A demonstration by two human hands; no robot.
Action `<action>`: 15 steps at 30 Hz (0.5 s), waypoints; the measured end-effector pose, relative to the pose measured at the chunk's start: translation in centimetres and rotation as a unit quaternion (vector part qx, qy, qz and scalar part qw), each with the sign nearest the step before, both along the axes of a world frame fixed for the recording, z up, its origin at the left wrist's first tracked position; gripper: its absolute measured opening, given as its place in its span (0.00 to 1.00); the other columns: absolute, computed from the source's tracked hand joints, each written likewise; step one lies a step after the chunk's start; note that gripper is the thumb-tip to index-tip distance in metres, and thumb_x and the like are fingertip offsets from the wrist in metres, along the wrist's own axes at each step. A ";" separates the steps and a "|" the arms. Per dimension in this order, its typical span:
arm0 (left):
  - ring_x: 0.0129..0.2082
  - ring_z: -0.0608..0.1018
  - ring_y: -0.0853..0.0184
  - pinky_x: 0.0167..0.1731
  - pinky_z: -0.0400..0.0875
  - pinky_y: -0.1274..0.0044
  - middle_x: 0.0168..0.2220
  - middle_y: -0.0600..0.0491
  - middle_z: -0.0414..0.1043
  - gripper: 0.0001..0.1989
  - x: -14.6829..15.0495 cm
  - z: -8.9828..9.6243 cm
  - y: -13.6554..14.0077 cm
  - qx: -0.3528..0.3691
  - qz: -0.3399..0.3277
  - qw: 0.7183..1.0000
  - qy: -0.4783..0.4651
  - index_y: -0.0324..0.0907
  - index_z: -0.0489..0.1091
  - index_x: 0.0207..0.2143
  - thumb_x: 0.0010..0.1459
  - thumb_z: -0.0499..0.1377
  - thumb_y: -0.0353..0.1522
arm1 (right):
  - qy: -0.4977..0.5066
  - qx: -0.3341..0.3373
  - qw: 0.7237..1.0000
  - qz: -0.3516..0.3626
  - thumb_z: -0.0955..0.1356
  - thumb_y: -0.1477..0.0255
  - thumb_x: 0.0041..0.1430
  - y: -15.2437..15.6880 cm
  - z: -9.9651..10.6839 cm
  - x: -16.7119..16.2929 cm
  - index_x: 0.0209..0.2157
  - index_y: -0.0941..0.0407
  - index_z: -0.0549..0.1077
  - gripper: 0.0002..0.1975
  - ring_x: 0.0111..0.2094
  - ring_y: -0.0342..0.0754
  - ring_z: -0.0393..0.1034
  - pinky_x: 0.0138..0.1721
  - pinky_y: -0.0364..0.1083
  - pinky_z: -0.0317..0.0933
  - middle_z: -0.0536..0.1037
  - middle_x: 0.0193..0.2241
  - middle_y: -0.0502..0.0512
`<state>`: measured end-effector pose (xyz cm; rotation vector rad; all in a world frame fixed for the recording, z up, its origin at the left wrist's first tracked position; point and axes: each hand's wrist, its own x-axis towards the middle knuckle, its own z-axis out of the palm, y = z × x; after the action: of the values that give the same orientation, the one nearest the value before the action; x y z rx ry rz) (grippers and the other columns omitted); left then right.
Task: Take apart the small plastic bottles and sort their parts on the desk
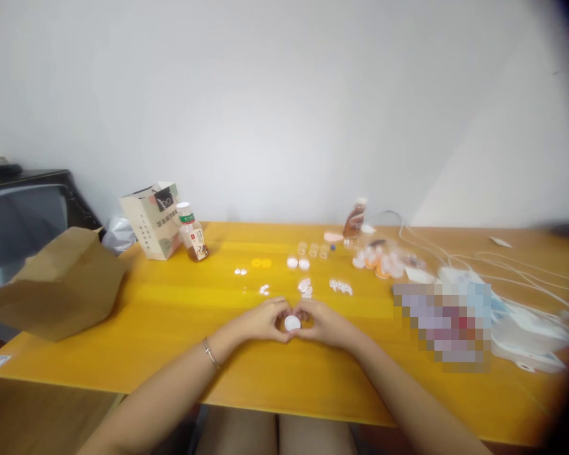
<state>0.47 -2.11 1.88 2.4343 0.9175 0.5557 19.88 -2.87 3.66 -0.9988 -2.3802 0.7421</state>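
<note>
A small white round cap (293,323) sits between my two hands, above the front middle of the table. My left hand (266,320) curves around its left side, fingers and thumb closed on it. From the other side, my right hand (323,323) grips it the same way, so the fingertips of both hands almost meet. Just beyond lie small white ring-like pieces (305,288), with another group of white pieces (341,287) to their right and a few white bits (264,290) to their left.
Farther back are two white lids (298,263), yellow discs (261,263) and clear cups (314,251). A paper bag (152,221) and a bottle (193,234) stand left, a brown bottle (354,219) at the back. Cables (455,259) and a pixelated patch (446,325) are right.
</note>
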 end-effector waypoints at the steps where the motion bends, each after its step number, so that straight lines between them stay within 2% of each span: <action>1: 0.31 0.69 0.68 0.32 0.63 0.78 0.32 0.53 0.65 0.13 0.0 0.0 0.0 0.001 0.001 1.000 0.000 0.40 0.64 0.32 0.45 0.61 0.36 | 0.003 0.001 1.000 -0.004 0.70 0.72 0.44 0.0 -0.1 -0.1 0.29 0.56 0.70 0.07 0.28 0.44 0.64 0.29 0.41 0.58 0.72 0.26 0.49; 5: 0.30 0.68 0.69 0.30 0.63 0.79 0.30 0.54 0.64 0.13 0.0 0.0 0.0 0.007 -0.002 1.000 0.006 0.39 0.65 0.32 0.44 0.61 0.34 | 0.043 0.018 0.999 -0.018 0.68 0.73 0.44 0.3 -0.1 0.3 0.29 0.56 0.69 0.07 0.27 0.43 0.64 0.29 0.41 0.58 0.71 0.25 0.48; 7: 0.29 0.68 0.69 0.30 0.63 0.80 0.30 0.54 0.64 0.13 0.0 -0.1 0.1 0.005 -0.005 1.000 0.004 0.39 0.65 0.33 0.44 0.61 0.33 | 0.068 0.048 0.995 -0.052 0.68 0.72 0.44 1.0 0.0 1.0 0.32 0.56 0.69 0.09 0.28 0.43 0.65 0.31 0.42 0.59 0.72 0.27 0.49; 9: 0.30 0.68 0.69 0.31 0.64 0.80 0.32 0.54 0.65 0.14 0.0 -0.2 0.2 -0.001 -0.008 1.000 0.000 0.39 0.65 0.34 0.44 0.61 0.33 | 0.074 0.079 0.986 -0.130 0.67 0.70 0.45 2.4 0.2 2.1 0.33 0.56 0.69 0.10 0.30 0.45 0.66 0.33 0.43 0.60 0.73 0.29 0.51; 12: 0.31 0.69 0.70 0.32 0.65 0.80 0.33 0.54 0.65 0.14 -0.1 -0.4 0.2 -0.006 -0.010 1.000 -0.003 0.40 0.66 0.35 0.44 0.61 0.33 | 0.037 0.090 0.955 -0.281 0.67 0.66 0.46 5.4 0.3 4.0 0.34 0.57 0.70 0.12 0.31 0.47 0.68 0.33 0.44 0.60 0.75 0.30 0.54; 13: 0.31 0.69 0.69 0.32 0.65 0.80 0.33 0.54 0.65 0.14 -0.1 -0.5 0.2 -0.006 -0.010 1.000 -0.004 0.40 0.66 0.35 0.44 0.61 0.33 | 0.017 0.084 0.945 -0.315 0.67 0.67 0.46 6.4 0.3 4.4 0.34 0.57 0.70 0.12 0.32 0.48 0.68 0.33 0.43 0.60 0.75 0.31 0.55; 15: 0.31 0.68 0.69 0.33 0.65 0.79 0.33 0.54 0.65 0.14 -0.1 -0.4 0.2 -0.007 -0.010 1.000 -0.004 0.40 0.66 0.35 0.44 0.61 0.33 | -0.015 0.075 0.937 -0.340 0.67 0.68 0.47 8.4 0.3 5.0 0.34 0.58 0.71 0.12 0.32 0.48 0.69 0.32 0.43 0.60 0.75 0.31 0.56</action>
<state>0.41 -1.87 1.43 2.4244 0.8907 0.5503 24.86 5.51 3.93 -1.6309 -1.8675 0.2784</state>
